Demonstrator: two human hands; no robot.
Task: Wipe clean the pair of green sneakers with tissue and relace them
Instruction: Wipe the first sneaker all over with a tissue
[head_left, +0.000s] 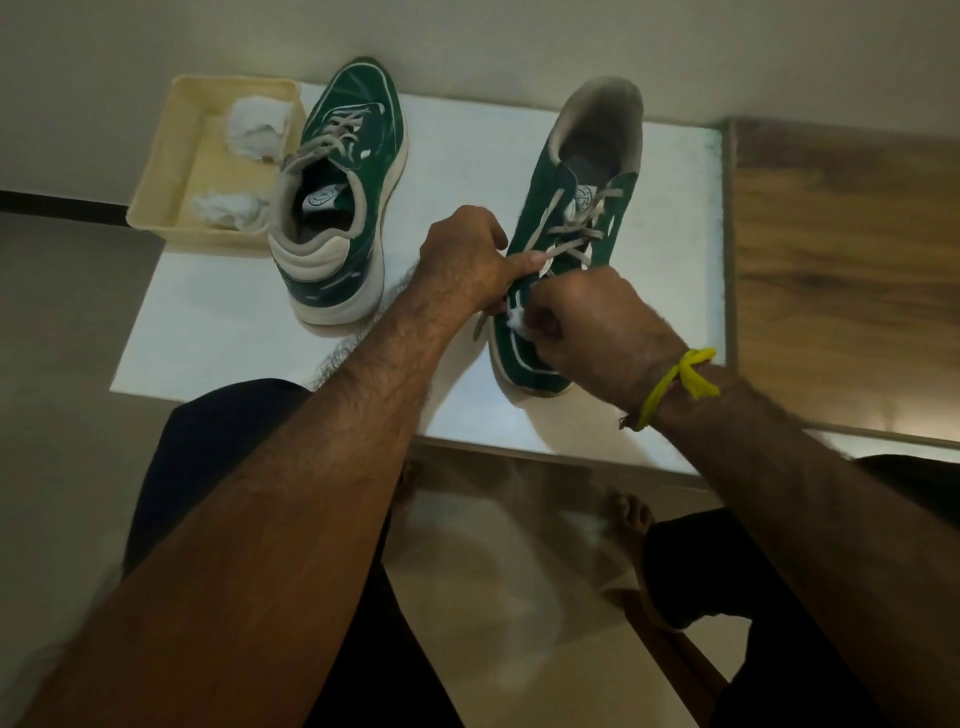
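Sneaker (540, 218) lace (563, 249), left hand (462, 260) grip

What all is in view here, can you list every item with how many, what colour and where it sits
green sneakers: 2, dark green with cream soles and beige laces; one at the table's left with its heel toward the person, one at the right with its toe toward the person
tray: 1, cream, far left corner of the table
tissue wads: 2, white, both in the tray, one far, one near
small tissue piece: 1, white, at the right hand's fingertips
table: 1, white top
wristband: 1, yellow, right wrist
left hand: grips a lace on the right-side sneaker
right hand: pinches the tissue piece against that sneaker
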